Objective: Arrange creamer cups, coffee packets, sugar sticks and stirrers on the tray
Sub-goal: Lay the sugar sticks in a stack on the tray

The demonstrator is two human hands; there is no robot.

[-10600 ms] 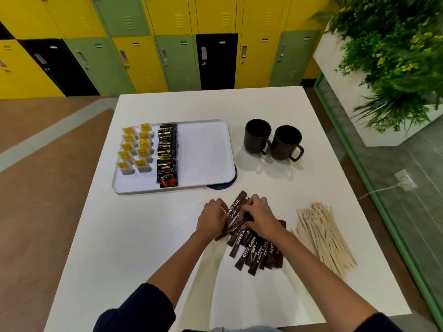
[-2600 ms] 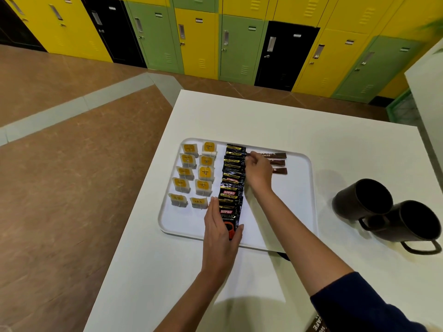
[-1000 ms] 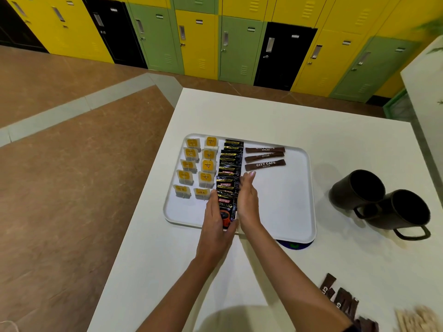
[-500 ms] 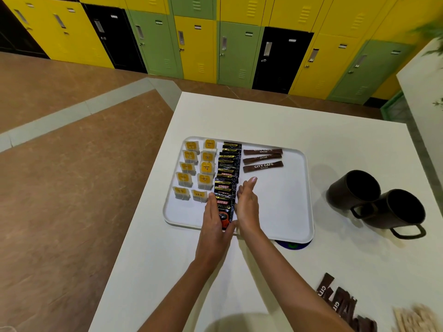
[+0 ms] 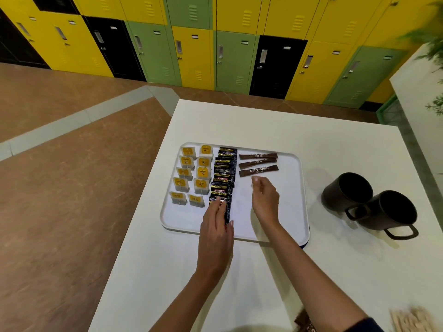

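Left hand (image 5: 217, 233) grip: fingers straight and laid flat on the end of the coffee packets (image 5: 224, 174) column nearest the tray's front rim, thumb along its right side. It was pressing, not pinching. Right hand (image 5: 265, 202) grip: fingers loosely curled, tips blurred, nothing visible in it. It hovered over the bare middle of the tray (image 5: 302, 200), just to the near side of the sugar sticks (image 5: 258, 164). Status, read from the layout: creamer cups (image 5: 191, 176) sat in two columns of five on the tray's left part, looked done. Coffee packets were overlapped in one column just right of them, looked done bar squaring up. Only three sugar sticks were on the tray, lying crosswise at its far end, right of the coffee column. More loose sugar sticks (image 5: 304, 324) lay on the bench (image 5: 239, 283) well short of the tray's front right corner, mostly cut off by the frame edge. Stirrers (image 5: 412, 321) were beside that pile, blurred, with none on the tray. Two dark mugs (image 5: 347, 190) stood off the tray's right side. My estimate: roughly half done, most of the sugar and all the stirrers left.
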